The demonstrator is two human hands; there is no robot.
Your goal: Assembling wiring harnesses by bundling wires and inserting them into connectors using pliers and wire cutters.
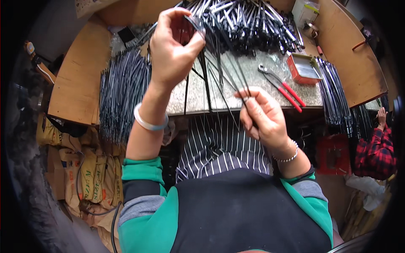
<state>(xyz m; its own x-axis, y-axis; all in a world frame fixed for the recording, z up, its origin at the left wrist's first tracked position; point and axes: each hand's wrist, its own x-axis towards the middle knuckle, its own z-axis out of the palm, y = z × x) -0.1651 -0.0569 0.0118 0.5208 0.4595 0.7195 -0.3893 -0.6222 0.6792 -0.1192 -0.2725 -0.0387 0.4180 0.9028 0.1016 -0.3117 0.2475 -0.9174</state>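
Note:
My left hand (pixel 174 55) is raised over the table, its fingers closed round the gathered upper end of several thin black rods that look like umbrella ribs (pixel 207 84). From there the rods fan downward, some past the table's front edge. Lower and to the right, my right hand (pixel 265 120) pinches two or more of these rods between thumb and fingers. What lies inside my left fist is partly hidden. Pliers with red handles (pixel 287 90) lie on the table, right of the rods and above my right hand.
A large pile of silver and black rods (pixel 249 25) fills the table's back. Black rod bundles hang at the left (pixel 122 92) and right (pixel 335 95). A red open box (pixel 297 76) stands near wooden side panels (pixel 78 76). Another person's plaid sleeve (pixel 375 154) shows far right.

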